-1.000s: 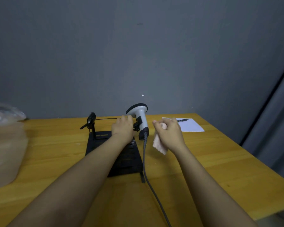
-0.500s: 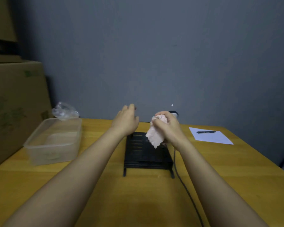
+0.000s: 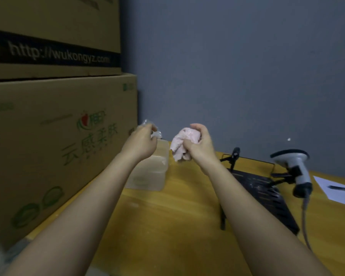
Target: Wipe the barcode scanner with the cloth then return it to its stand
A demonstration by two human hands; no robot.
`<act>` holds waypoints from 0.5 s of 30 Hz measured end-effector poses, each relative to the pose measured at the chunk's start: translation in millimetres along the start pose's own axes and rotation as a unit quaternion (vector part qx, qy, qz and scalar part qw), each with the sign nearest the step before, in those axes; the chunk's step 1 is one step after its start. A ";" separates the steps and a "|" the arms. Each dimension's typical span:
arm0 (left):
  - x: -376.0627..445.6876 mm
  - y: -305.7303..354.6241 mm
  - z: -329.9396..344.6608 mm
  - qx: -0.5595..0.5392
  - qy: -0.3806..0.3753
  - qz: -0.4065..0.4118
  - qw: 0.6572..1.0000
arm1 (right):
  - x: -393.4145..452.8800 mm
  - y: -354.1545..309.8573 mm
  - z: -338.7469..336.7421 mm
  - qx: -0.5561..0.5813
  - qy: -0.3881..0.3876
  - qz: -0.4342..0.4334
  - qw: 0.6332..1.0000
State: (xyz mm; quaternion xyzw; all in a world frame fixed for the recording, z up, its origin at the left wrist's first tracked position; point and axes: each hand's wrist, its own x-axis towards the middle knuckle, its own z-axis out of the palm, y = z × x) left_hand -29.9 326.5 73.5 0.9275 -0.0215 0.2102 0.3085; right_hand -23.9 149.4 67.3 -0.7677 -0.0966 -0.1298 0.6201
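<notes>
The white and black barcode scanner (image 3: pixel 296 166) sits in the clip of its black stand (image 3: pixel 267 196) at the right, apart from both hands. Its grey cable (image 3: pixel 305 212) hangs down to the table. My right hand (image 3: pixel 199 146) is raised left of the stand and is closed on a crumpled pink cloth (image 3: pixel 182 143). My left hand (image 3: pixel 141 143) is up beside it, over a clear plastic container (image 3: pixel 149 172), with its fingers curled on a crumpled clear plastic bag (image 3: pixel 147 124).
Stacked cardboard boxes (image 3: pixel 54 136) wall off the left side of the wooden table (image 3: pixel 167 226). A white sheet of paper (image 3: pixel 339 190) with a pen (image 3: pixel 343 189) lies at the far right. A grey wall stands behind.
The view has swung left. Both hands have left the scanner and stand and moved left to the container. The right hand still holds the cloth.
</notes>
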 end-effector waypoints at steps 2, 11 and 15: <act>6.6 -13.8 -4.7 0.001 0.013 -0.013 1.000 | 10.8 7.4 21.4 0.023 0.000 -0.024 0.999; 18.1 -57.1 -10.5 0.036 0.043 -0.055 0.997 | 47.4 25.7 96.7 -0.106 0.004 -0.164 0.981; 17.2 -57.0 -6.9 0.050 0.041 -0.065 0.996 | 51.1 47.2 95.6 -0.419 -0.196 -0.061 0.884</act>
